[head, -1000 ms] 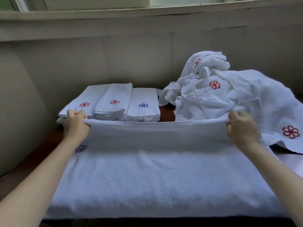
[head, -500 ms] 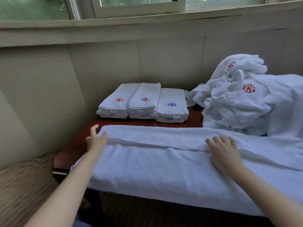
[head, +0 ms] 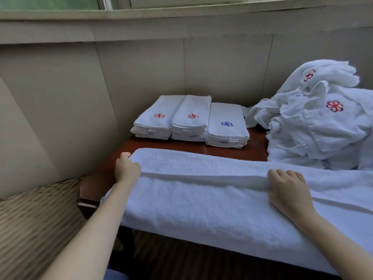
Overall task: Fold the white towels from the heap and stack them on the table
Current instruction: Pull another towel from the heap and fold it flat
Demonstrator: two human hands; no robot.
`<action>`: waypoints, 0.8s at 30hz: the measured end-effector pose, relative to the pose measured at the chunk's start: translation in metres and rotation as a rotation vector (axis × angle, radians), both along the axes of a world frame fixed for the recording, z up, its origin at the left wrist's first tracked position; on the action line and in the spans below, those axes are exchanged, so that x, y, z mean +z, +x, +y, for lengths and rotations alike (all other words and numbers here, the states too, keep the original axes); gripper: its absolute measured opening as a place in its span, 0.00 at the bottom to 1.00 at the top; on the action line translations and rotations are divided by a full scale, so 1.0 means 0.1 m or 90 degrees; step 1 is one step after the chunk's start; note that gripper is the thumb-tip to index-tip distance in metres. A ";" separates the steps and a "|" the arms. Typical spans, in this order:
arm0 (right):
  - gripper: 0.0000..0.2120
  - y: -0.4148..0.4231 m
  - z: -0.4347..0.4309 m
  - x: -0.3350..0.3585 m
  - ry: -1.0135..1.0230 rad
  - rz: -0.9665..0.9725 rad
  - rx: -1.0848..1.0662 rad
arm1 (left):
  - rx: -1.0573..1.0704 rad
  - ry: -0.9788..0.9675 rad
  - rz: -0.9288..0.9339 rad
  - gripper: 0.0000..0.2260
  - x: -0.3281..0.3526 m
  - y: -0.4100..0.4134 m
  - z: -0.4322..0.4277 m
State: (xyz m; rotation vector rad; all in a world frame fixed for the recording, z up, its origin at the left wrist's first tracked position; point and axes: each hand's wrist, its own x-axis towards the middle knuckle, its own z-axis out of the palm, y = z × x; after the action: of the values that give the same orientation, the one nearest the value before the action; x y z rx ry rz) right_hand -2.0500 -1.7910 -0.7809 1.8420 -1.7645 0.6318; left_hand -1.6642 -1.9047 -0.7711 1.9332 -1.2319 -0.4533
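Both hands worked on a large white towel [head: 201, 199] that lay lengthwise along the near edge of the dark wooden table [head: 96, 182], its near part hanging over the front. At the towel's left end the left hand [head: 126, 168] gripped the folded edge, fingers curled round the cloth and thumb raised. Farther right, the right hand [head: 286, 188] rested on the same fold line, its fingers bent over the ridge of cloth; whether they pinched it or merely pressed on it could not be told. On the far side of the table three stacks of folded towels [head: 189, 120] stood side by side, touching one another: the left and middle stacks showed a red flower emblem on top, the right one a blue emblem. At the far right the heap of unfolded towels [head: 319, 122] was piled against the wall, touching the large towel's far edge. Pale wall panels [head: 141, 73] rose behind the table below a window sill [head: 181, 13].
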 end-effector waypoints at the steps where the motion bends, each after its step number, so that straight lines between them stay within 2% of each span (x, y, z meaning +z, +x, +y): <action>1: 0.07 -0.01 0.00 -0.01 0.048 -0.027 -0.014 | -0.012 0.023 -0.067 0.22 0.00 -0.04 0.02; 4: 0.09 -0.08 -0.01 -0.03 0.163 -0.051 -0.058 | -0.020 0.101 -0.314 0.20 0.00 -0.23 0.12; 6: 0.08 -0.17 0.00 0.00 0.225 0.035 -0.091 | -0.065 0.115 -0.452 0.17 0.03 -0.39 0.14; 7: 0.08 -0.23 0.01 0.03 0.254 0.089 -0.109 | -0.112 0.122 -0.484 0.17 0.05 -0.50 0.14; 9: 0.08 -0.37 0.07 0.10 0.293 0.165 -0.141 | -0.232 0.136 -0.470 0.19 0.09 -0.77 0.11; 12: 0.12 -0.66 0.20 0.16 0.307 0.171 -0.205 | -0.393 0.121 -0.426 0.18 0.07 -1.29 0.17; 15: 0.17 -1.00 0.29 0.23 0.352 0.115 -0.294 | -0.514 0.152 -0.401 0.22 -0.01 -1.84 0.30; 19: 0.21 -1.41 0.40 0.36 0.405 0.042 -0.364 | -0.622 0.149 -0.429 0.24 -0.05 -2.36 0.49; 24: 0.21 -1.84 0.66 0.31 0.466 -0.054 -0.385 | -0.677 0.128 -0.488 0.28 -0.09 -2.60 0.63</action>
State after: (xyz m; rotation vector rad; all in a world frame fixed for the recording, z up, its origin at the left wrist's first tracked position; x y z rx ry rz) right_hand -2.2344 -1.7252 -0.7503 1.5231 -2.6746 -0.2106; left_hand -1.9241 -1.8417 -0.7804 1.4675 -2.8091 -0.3449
